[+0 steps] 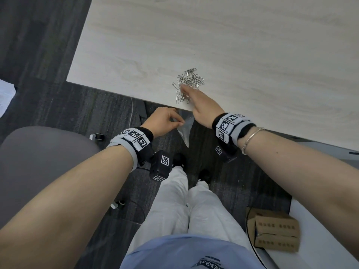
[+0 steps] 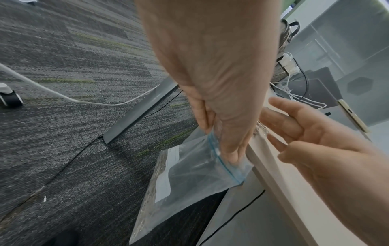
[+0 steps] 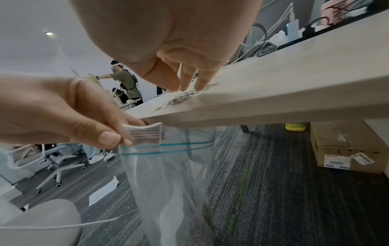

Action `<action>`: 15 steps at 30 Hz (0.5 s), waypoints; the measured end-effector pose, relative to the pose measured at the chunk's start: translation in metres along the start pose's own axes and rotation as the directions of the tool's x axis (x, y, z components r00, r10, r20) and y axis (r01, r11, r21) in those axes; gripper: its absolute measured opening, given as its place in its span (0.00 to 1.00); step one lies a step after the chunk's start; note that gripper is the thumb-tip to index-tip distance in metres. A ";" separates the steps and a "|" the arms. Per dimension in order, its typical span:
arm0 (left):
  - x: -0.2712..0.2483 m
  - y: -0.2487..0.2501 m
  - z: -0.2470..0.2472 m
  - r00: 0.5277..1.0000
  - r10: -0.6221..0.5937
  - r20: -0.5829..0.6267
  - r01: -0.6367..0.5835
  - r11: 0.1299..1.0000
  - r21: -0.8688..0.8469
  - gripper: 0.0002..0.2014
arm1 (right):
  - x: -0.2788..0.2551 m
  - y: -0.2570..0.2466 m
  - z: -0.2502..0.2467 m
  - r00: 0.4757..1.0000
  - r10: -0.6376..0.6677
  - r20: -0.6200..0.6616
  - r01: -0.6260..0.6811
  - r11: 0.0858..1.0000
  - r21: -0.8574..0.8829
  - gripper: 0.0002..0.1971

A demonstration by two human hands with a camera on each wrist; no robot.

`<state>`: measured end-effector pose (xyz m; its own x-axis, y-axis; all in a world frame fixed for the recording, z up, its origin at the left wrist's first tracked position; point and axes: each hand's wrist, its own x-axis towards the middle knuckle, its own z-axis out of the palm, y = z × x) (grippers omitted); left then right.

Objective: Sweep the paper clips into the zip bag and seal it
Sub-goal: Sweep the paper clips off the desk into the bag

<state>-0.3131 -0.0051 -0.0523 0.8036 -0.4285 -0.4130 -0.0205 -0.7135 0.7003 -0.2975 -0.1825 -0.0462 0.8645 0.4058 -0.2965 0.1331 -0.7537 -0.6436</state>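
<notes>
A heap of silver paper clips (image 1: 189, 80) lies on the pale wooden table (image 1: 233, 45), close to its near edge. My right hand (image 1: 194, 100) reaches over that edge with straight fingers, their tips (image 3: 200, 86) down among the nearest paper clips (image 3: 185, 97). Just below the table edge hangs a clear zip bag (image 1: 184, 129) with a blue seal line. My left hand (image 1: 167, 119) pinches the bag's top lip (image 3: 145, 134) between thumb and fingers, holding its mouth open against the table edge. The zip bag (image 2: 189, 174) looks empty.
Dark carpet lies below. A grey chair (image 1: 38, 162) stands at my left. A cardboard box (image 1: 275, 233) sits at the lower right, another box (image 3: 345, 146) under the table. A white cable (image 2: 63, 96) runs across the floor. A person (image 3: 126, 81) stands far off.
</notes>
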 end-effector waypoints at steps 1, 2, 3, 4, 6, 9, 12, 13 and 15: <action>0.000 -0.002 -0.002 1.000 -0.012 -0.005 0.011 1.000 -0.003 0.06 | 0.004 -0.003 0.001 1.000 -0.016 0.014 0.017 1.000 -0.020 0.36; 0.000 -0.003 -0.003 1.000 -0.019 -0.010 0.019 1.000 -0.008 0.06 | 0.007 -0.005 0.003 0.999 -0.030 0.032 0.032 0.999 -0.043 0.36; -0.001 -0.004 -0.005 1.000 -0.020 -0.013 0.020 1.000 -0.009 0.05 | 0.009 -0.007 0.004 0.998 -0.040 0.054 0.043 0.997 -0.062 0.37; -0.001 -0.005 -0.005 1.000 -0.015 -0.014 0.015 1.000 -0.006 0.05 | 0.009 -0.009 0.005 0.996 -0.046 0.076 0.052 0.996 -0.077 0.37; -0.001 -0.005 -0.006 1.000 -0.006 -0.011 0.006 1.000 0.004 0.06 | 0.006 -0.008 0.005 0.993 -0.046 0.111 0.056 0.994 -0.094 0.38; 0.000 -0.007 -0.004 1.000 -0.002 -0.008 0.002 1.000 -0.006 0.05 | -0.008 -0.003 0.003 0.989 -0.035 0.144 0.046 0.996 -0.072 0.36; 0.000 -0.007 -0.004 1.000 0.004 -0.001 -0.004 1.000 -0.006 0.05 | -0.022 0.002 0.003 0.988 -0.054 0.142 0.060 0.997 -0.041 0.36; 0.000 -0.006 -0.004 1.000 0.004 0.000 -0.004 1.000 -0.005 0.05 | -0.025 0.003 0.003 0.991 -0.057 0.118 0.060 0.998 -0.027 0.36; 0.000 -0.005 -0.005 1.000 -0.001 -0.005 0.001 1.000 -0.003 0.05 | -0.027 0.004 0.001 0.999 -0.038 0.029 0.038 0.999 0.001 0.36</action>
<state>-0.3101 0.0011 -0.0527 0.8065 -0.4248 -0.4112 -0.0179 -0.7127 0.7013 -0.3210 -0.1966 -0.0414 0.8442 0.4494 -0.2920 0.1655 -0.7368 -0.6556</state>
